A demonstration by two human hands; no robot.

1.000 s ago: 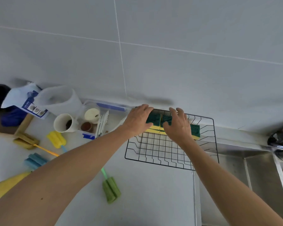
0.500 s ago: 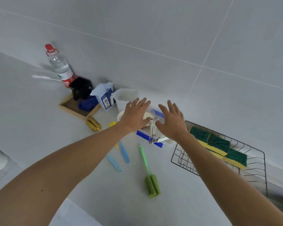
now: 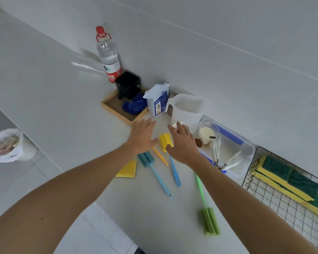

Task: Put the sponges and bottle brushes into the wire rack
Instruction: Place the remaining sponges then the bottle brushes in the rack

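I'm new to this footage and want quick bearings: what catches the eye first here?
Two open hands, left hand and right hand, reach over the yellow brush head at centre. Blue brush and green brush lie loose on the counter; green-and-yellow sponges already sit in the wire rack at right.

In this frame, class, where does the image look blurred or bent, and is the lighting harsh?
Head view: wide-angle lens tilts the counter and bends the wall's tile lines; the wire rack is slightly soft near the right edge; smeared streaks beside the water bottle; lighting is soft and even, with faint shadows under the left hand and right hand.
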